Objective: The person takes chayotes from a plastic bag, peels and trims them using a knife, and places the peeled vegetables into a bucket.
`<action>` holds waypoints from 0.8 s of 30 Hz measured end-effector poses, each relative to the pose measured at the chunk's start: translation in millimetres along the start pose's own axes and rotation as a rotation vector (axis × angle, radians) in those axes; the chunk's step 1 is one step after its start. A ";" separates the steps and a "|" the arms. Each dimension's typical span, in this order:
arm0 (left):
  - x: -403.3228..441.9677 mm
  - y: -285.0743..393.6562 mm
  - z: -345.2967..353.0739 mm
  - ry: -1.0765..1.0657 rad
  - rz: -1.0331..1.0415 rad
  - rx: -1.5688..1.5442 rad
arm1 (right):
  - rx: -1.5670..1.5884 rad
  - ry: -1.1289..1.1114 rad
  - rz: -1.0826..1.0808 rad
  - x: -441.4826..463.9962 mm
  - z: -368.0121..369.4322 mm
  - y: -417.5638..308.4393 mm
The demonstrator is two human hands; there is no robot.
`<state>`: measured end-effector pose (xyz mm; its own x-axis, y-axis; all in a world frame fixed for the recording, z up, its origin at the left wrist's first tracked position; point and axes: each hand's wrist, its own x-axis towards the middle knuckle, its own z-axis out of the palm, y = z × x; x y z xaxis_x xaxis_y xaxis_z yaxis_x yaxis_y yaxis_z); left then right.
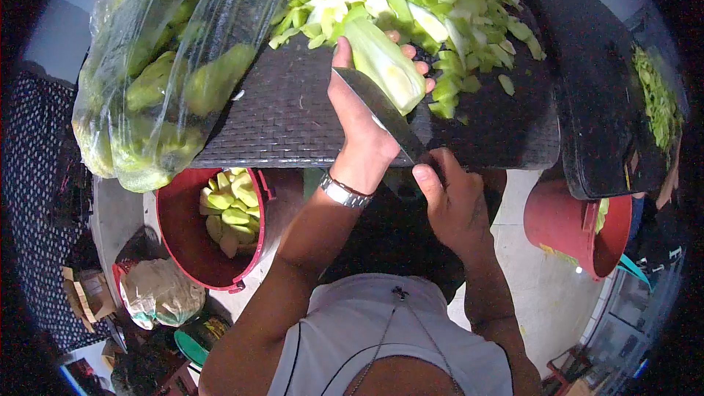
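My left hand (364, 119) is wrapped round a long, peeled pale green fruit (381, 62), thumb on its left side and fingertips showing on its right. The fruit has a whitish cut face turned up; I cannot tell its exact kind. My right hand (456, 194) is closed round the handle of a knife (375, 108). Its wide blade slants up and left, across my left palm and close to the fruit's lower end. Beyond my left hand, a heap of cut green slices and strips (462, 7) spreads over the dark woven tabletop (286, 114).
A clear plastic bag (169, 73) of whole green fruits overhangs the table's left edge. Below it stands a red bucket (176, 242) with peeled pieces (233, 205). Another red bucket (561, 224) is at right, under a black table (598, 103) bearing shredded green pieces (655, 95).
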<state>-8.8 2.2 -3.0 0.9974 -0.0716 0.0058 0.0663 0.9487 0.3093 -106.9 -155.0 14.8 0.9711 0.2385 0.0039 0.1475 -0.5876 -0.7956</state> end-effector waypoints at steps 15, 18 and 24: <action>-32.6 -38.7 33.2 0.278 0.250 0.309 | 0.046 0.076 0.057 24.1 8.2 -6.7; -31.2 -42.3 28.2 0.279 0.306 0.427 | 0.054 0.135 -0.019 26.0 14.5 -3.7; -22.3 -26.1 25.9 0.273 0.254 0.482 | 0.713 -0.410 0.360 40.8 -15.7 26.1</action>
<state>-33.4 -28.9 13.4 0.9555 0.2812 -0.0888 -0.1312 0.6750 0.7260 -60.5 -172.7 3.6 0.7726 0.4706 -0.4263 -0.4368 -0.0934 -0.8947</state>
